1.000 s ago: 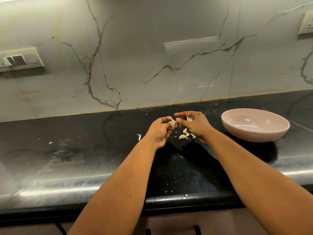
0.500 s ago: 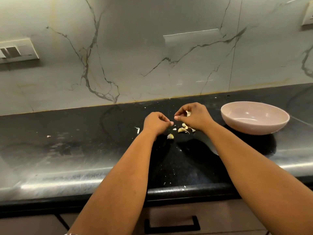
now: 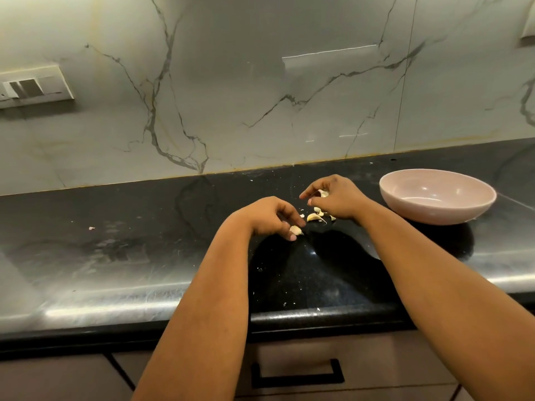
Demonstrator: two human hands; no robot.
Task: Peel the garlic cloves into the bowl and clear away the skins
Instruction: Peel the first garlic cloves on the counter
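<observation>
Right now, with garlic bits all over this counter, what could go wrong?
1. The left hand reaches for a loose clove on glossy counter; it may skid away.
2. The bowl sits off to the right, so peeled cloves could miss it.
3. Small skins lie scattered and are easily overlooked.

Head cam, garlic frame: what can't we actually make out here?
- Right hand: curled fingers cover most of the clove it holds; peeled or not, cannot tell.
- Left hand: fingertips at a garlic piece on the counter; pinching or only touching is unclear.
- Loose bits between the hands: too small to sort cloves from skins.
- Bowl: near inner wall hidden by its rim.
</observation>
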